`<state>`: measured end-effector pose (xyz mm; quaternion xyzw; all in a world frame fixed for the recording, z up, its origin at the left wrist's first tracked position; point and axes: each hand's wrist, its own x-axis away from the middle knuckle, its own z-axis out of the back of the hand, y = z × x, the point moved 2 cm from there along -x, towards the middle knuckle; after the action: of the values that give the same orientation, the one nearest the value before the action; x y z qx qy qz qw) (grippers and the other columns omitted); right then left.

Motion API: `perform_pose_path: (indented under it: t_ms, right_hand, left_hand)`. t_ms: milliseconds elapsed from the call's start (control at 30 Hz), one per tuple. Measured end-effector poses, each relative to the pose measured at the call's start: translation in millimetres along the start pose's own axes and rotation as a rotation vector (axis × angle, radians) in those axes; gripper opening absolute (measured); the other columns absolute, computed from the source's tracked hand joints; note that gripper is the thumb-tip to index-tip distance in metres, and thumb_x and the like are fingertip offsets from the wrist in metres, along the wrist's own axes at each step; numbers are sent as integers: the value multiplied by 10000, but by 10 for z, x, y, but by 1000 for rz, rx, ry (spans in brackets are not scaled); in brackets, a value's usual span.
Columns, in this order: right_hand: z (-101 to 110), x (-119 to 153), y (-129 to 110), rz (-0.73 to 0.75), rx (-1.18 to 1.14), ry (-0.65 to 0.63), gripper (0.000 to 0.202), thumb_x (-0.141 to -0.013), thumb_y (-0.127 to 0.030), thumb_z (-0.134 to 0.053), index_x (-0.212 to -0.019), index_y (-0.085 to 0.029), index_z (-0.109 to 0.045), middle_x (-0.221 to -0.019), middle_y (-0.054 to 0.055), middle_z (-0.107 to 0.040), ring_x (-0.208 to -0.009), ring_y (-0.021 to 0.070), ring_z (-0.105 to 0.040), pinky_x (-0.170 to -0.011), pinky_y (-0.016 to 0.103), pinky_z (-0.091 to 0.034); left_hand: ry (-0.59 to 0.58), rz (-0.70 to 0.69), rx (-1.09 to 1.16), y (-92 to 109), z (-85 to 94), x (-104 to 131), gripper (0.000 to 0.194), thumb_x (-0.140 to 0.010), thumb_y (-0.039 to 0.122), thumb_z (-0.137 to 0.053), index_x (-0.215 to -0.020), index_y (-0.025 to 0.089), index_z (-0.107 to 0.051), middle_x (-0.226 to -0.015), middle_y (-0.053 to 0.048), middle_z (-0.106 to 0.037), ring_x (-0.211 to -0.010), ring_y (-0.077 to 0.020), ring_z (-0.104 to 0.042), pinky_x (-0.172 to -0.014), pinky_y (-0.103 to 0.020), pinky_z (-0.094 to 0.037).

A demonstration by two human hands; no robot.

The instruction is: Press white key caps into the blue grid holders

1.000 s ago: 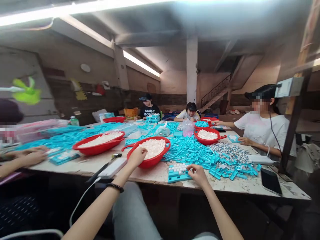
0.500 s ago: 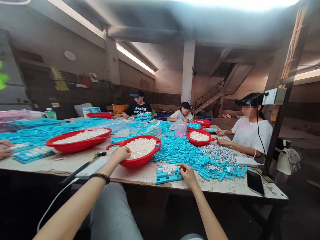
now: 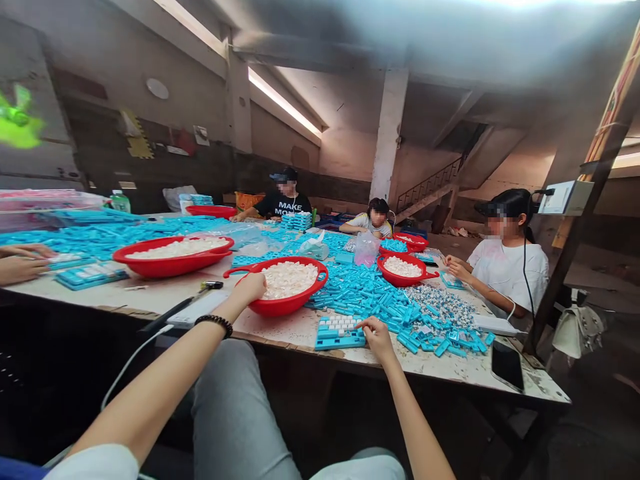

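My left hand [image 3: 254, 288] reaches over the near rim of a red basin [image 3: 280, 307] heaped with small white keycaps [image 3: 290, 277]. Its fingers curl down at the edge of the heap, and their tips are hidden. On the table in front of me lies a small light-blue toy keyboard [image 3: 339, 339] with rows of white keys on its upper part. At the right side of this keyboard is my right hand [image 3: 378, 337], index finger bent toward the keys and the other fingers curled. Whatever it may pinch is too small to make out.
Loose blue parts [image 3: 360, 293] spread behind the keyboard, with small white-and-blue pieces [image 3: 440, 308] to the right. Another red basin [image 3: 170, 267] stands left, near a hammer [image 3: 210, 285]. A phone [image 3: 507, 365] lies by the right corner. Co-workers sit around the table [image 3: 295, 337].
The view has shifted, tilting slightly. My left hand stays at the basin, and my right hand stays at the keyboard with its index finger reaching more over the keys. The right-hand co-worker's hands have risen.
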<state>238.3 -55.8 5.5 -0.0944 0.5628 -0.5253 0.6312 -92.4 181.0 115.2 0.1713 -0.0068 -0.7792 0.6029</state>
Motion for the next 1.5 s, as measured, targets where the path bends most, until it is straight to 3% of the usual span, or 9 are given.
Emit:
perform_pose_path:
  t_ms: [267, 433, 633, 800, 933, 1067, 1200, 1367, 1500]
  right_hand:
    - [11, -11, 27, 40, 7, 13, 417, -835, -113, -372, -824, -230, -772, -719, 31, -555, -711, 194, -571, -642, 278, -441]
    - [-7, 4, 2, -46, -68, -44, 323, -920, -258, -463, -1083, -236, -741, -635, -11, -596, -547, 166, -535, -544, 259, -414]
    - [13, 2, -23, 9, -25, -15, 375, -935, -263, -453, -1232, -261, -681, -843, 24, -700, -725, 182, -643, -668, 272, -475]
    - [35, -21, 6, 102, 12, -1, 406, -907, -209, -404, -1146, -238, -730, -828, 41, -612, -741, 183, -583, -663, 275, -441]
    - [55, -17, -5, 74, 28, 2, 387, -874, -182, -415, -1043, -237, -759, -771, 26, -573, -661, 173, -521, -611, 268, -394]
    - [95, -5, -40, 58, 18, 51, 344, -841, -161, -424, -851, -217, -763, -784, 33, -594, -645, 166, -527, -596, 268, -387]
    - [131, -6, -101, 84, -11, 139, 321, -857, -161, -430, -847, -211, -747, -812, 39, -636, -734, 182, -578, -652, 277, -440]
    - [119, -1, -181, 131, -19, 91, 275, -864, -309, -654, -1117, -221, -714, -1039, 58, -682, -707, 158, -583, -651, 285, -477]
    - [131, 8, -183, 127, -24, 115, 250, -891, -381, -657, -1063, -213, -726, -969, 53, -702, -684, 158, -584, -669, 298, -500]
  left_hand:
    - [-47, 8, -95, 59, 40, 21, 150, -669, 89, -597, -781, 77, -696, -892, -232, -743, -874, -311, -699, -743, -312, -481]
    - [-12, 6, -115, 39, 80, 83, 179, -796, 185, -560, -834, 78, -698, -959, -224, -745, -903, -312, -694, -750, -311, -480]
    - [100, -53, -108, 106, 152, 226, 274, -900, 277, -447, -991, 122, -655, -1141, -186, -698, -1027, -316, -656, -806, -345, -490]
    - [272, -188, 11, 413, 221, 337, 233, -910, 299, -429, -917, 155, -611, -1090, -172, -655, -990, -300, -655, -849, -384, -509]
    - [375, -398, 340, 878, 173, 504, 227, -913, 360, -454, -893, 176, -587, -1044, -136, -648, -965, -268, -637, -875, -396, -514]
    - [167, -645, 733, 1387, -21, 813, 349, -896, 521, -513, -872, 187, -613, -907, -63, -679, -865, -207, -641, -789, -335, -534]
    - [-97, -589, 1001, 1712, -274, 1097, 435, -815, 599, -622, -831, 166, -654, -822, -49, -691, -792, -188, -651, -751, -321, -541]
    - [-380, -501, 1268, 1977, -558, 1326, 488, -689, 623, -755, -777, 147, -684, -760, -33, -693, -791, -188, -665, -786, -329, -545]
    - [-560, -343, 1374, 2101, -697, 1372, 514, -625, 622, -809, -765, 140, -698, -751, -38, -701, -810, -198, -674, -775, -317, -533]
